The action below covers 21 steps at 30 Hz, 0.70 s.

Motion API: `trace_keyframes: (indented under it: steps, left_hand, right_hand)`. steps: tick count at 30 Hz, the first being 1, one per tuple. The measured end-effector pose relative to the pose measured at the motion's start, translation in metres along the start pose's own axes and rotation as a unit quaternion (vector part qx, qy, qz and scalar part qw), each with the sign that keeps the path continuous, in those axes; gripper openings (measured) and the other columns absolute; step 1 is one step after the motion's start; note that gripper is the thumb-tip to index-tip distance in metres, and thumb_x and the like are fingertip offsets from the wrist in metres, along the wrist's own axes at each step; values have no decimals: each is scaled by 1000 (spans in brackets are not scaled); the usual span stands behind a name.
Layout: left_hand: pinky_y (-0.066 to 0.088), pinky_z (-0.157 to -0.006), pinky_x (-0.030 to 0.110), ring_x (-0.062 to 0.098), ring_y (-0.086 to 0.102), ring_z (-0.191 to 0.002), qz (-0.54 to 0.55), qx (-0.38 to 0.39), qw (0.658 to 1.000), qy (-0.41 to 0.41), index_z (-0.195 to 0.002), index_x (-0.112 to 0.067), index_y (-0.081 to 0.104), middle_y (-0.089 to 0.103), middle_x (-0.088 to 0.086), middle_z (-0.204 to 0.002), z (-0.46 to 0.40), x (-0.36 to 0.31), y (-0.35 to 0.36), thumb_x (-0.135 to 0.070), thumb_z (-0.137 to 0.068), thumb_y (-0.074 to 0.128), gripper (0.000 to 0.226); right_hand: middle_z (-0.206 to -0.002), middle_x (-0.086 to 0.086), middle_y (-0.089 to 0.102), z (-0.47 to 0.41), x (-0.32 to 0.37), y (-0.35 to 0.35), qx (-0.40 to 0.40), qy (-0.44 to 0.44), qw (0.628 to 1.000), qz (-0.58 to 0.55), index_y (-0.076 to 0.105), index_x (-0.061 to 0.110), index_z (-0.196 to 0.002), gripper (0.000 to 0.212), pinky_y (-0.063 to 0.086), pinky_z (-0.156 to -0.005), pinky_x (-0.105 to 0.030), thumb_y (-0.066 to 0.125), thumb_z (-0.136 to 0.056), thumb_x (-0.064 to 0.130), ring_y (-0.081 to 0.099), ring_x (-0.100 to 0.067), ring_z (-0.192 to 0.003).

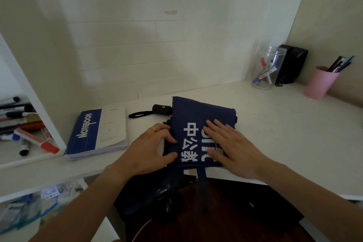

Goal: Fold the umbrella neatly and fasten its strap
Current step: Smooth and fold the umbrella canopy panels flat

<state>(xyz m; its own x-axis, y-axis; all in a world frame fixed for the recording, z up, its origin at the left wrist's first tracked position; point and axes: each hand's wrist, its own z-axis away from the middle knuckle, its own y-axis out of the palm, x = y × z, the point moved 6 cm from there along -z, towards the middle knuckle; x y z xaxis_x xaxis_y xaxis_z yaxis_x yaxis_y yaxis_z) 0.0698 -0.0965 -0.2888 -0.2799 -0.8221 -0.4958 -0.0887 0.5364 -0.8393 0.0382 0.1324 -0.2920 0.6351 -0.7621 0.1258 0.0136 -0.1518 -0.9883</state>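
Note:
A navy blue folding umbrella (198, 116) with white lettering lies collapsed on the white desk (284, 133), its canopy flattened into folds. Its black handle (161, 109) with a wrist loop points to the left. A navy strap (203, 184) hangs from the canopy's near edge over the desk's front. My left hand (151, 149), wearing a gold ring, pinches the left edge of the canopy fabric with curled fingers and thumb. My right hand (229, 145) lies flat with straight fingers on the canopy's right half, pressing it down.
A blue and white notebook (98, 131) lies left of the umbrella. A shelf (29, 143) with markers is at the far left. At the back right stand a clear jar of markers (267, 68), a black box (290, 65) and a pink pen cup (320, 82).

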Motion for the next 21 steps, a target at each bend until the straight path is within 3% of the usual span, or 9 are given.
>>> trace_keyframes:
  steps: [3, 5, 7, 9, 11, 13, 15, 19, 21]
  left_hand:
    - [44, -107, 34, 8, 44, -127, -64, 10, 998, -2, -105, -37, 66, 37, -12, -142, -2, -5, -8, -54, -79, 73, 32]
    - [43, -105, 33, 11, 40, -128, -110, -56, 992, 38, -97, -32, 69, 39, -6, -139, -9, -24, -16, -56, -86, 66, 27]
    - [44, -108, 35, 14, 42, -132, -135, -122, 977, 111, -108, -26, 70, 45, 0, -142, -18, -53, -16, -45, -100, 52, 27]
    - [31, -122, 38, 15, 32, -148, -166, -80, 967, 176, -139, -24, 57, 40, 1, -158, -26, -73, 5, -35, -107, 39, 38]
    - [17, -127, 38, 12, 11, -156, -208, 14, 962, 175, -158, -27, 29, 20, -3, -169, -28, -65, 30, -41, -109, 27, 52]
    - [7, -128, 37, 5, -8, -155, -222, 79, 963, 129, -162, -33, 5, -2, -10, -170, -23, -40, 44, -52, -107, 17, 59]
    - [-2, -127, 31, 0, -17, -153, -217, 99, 965, 107, -159, -40, -6, -15, -17, -168, -18, -26, 47, -61, -104, 12, 62]
    - [-7, -125, 28, 2, -18, -152, -236, 122, 960, 84, -158, -42, -10, -18, -17, -166, -38, -21, 45, -66, -100, 12, 66]
    - [-6, -126, 31, 2, -19, -152, -242, 131, 959, 76, -158, -43, -11, -19, -17, -166, -47, -18, 45, -68, -100, 12, 67]
  right_hand:
    - [-164, 17, -18, 3, -4, 15, 51, -3, 999, 16, -9, 34, -157, 69, -6, -126, -34, 9, -98, 64, -24, 0, -148]
    - [-163, 17, -21, 3, -5, 18, 65, -2, 998, 21, -11, 35, -157, 70, -6, -126, -34, 6, -96, 65, -27, 0, -147]
    - [-163, 17, -23, 2, -5, 20, 72, -6, 997, 28, -13, 34, -156, 71, -7, -125, -34, 2, -94, 66, -28, 0, -146]
    - [-162, 16, -25, 1, -5, 20, 78, -6, 997, 27, -15, 33, -155, 71, -7, -125, -35, 1, -95, 66, -29, -1, -146]
    - [-162, 16, -26, 1, -6, 19, 80, -8, 996, 28, -18, 32, -154, 69, -7, -125, -34, 4, -98, 64, -29, 0, -146]
    - [-161, 17, -26, 1, -8, 19, 90, -8, 995, 28, -18, 33, -155, 69, -8, -125, -33, 5, -98, 64, -29, 1, -146]
    - [-161, 19, -27, -1, -13, 19, 90, -6, 996, 26, -18, 35, -155, 71, -9, -124, -30, 6, -97, 67, -28, 3, -145]
    - [-162, 18, -24, -20, -24, 14, 93, 19, 995, 33, -15, 36, -156, 74, -4, -125, -32, 10, -95, 70, -22, 2, -147]
    - [-162, 20, -16, -30, -28, 5, 130, 31, 991, 20, -5, 37, -158, 74, 1, -126, -32, 20, -96, 69, -12, 4, -147]
